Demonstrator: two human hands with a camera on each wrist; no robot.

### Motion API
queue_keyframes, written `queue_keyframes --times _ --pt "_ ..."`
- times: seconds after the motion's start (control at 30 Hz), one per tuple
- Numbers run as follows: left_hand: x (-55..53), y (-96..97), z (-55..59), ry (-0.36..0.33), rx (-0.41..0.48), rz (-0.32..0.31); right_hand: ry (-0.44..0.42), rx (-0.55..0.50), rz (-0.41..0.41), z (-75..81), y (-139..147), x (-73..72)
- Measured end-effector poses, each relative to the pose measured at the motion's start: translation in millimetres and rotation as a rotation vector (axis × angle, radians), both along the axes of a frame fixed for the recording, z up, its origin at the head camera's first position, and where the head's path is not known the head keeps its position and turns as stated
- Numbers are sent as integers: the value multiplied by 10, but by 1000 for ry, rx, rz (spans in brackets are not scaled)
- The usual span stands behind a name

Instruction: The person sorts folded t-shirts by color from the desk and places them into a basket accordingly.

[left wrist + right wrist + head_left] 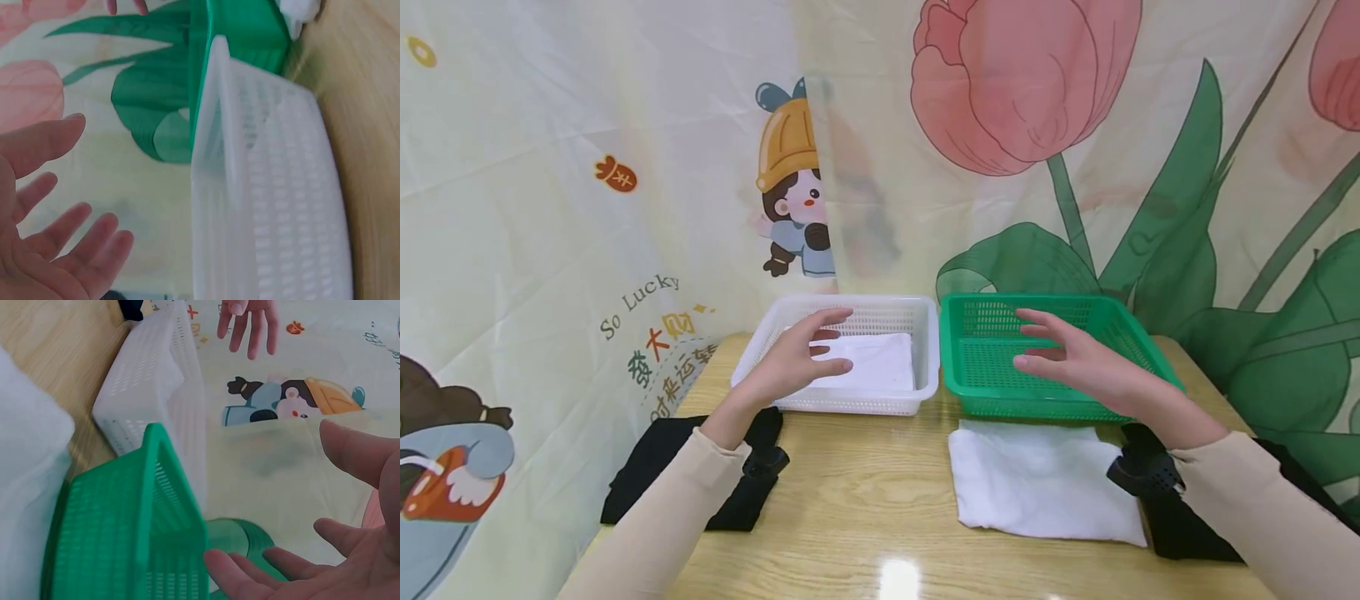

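My left hand (797,354) hovers over the white plastic basket (842,404), fingers relaxed and apart, holding nothing. Inside that basket lies a folded white cloth (880,362). Above the green plastic basket (1000,404) is my right hand (1078,358), likewise loose, with thumb and fingers spread. No contents show in the green basket. In the left wrist view, the left hand (62,231) is beside the white basket's rim (225,125), not touching it. The right wrist view has the right hand (337,531) apart from the green basket (106,519).
A folded white cloth (1037,483) lies on the wooden table (865,483) before the green basket. Black folded cloths lie under the forearms, one at left (655,458) and another at right (1187,517). A printed curtain (880,208) hangs right behind the baskets.
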State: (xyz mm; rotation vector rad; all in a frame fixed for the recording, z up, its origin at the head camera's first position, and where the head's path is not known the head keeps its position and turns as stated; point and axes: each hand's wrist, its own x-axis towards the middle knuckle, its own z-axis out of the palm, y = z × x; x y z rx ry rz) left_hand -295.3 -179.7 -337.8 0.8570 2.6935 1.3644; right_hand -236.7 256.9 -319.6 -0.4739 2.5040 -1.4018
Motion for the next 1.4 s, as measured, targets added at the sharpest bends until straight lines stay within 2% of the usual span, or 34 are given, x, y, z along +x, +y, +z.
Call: queue_keyframes --times 0.23,0.43,0.57,0.77,0.87,1.17,1.4 --pt "235 269 -197 -55 68 -61 14 -3 -21 -215 437 290" --pt "402 470 -429 -156 109 -140 -23 -8 -45 -482 738 475" --pt "484 603 -605 -249 147 -179 -82 -21 -63 -627 877 563" --pt "599 784 -902 -421 181 -195 -214 -76 -83 -797 1014 638" --pt "636 865 -1016 -468 187 -199 -282 -83 -91 -885 1067 667" --pt "661 1056 -1162 -579 194 -182 -432 -90 -106 -1083 1189 729" --pt "684 1170 -1209 -657 183 -179 -463 -23 -125 -1035 1042 685"
